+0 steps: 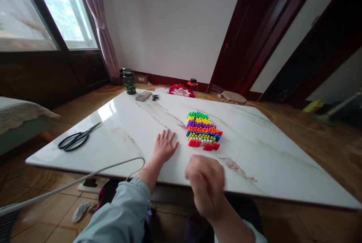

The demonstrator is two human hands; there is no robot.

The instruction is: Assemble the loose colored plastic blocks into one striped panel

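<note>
My left hand (164, 145) lies flat on the white marbled table, fingers spread and nothing in it. Just right of it, rows of small knobbly plastic pieces (201, 126) are grouped by colour: green at the back, then yellow, purple, orange, blue, lime and white. Red pieces (211, 147) lie at the near edge of this block, and another red bit shows at its right side. My right hand (206, 182) is raised nearer to me, in front of the red pieces. Its fingers are curled together and slightly blurred; whatever may be inside them is hidden.
Black-handled scissors (79, 136) lie at the left of the table (283, 164). Along the far left edge are a camouflage flask (129, 81), a phone (143, 96) and keys (155, 97). A pale cable (113, 164) crosses the near left edge. A stool (232, 97) stands beyond.
</note>
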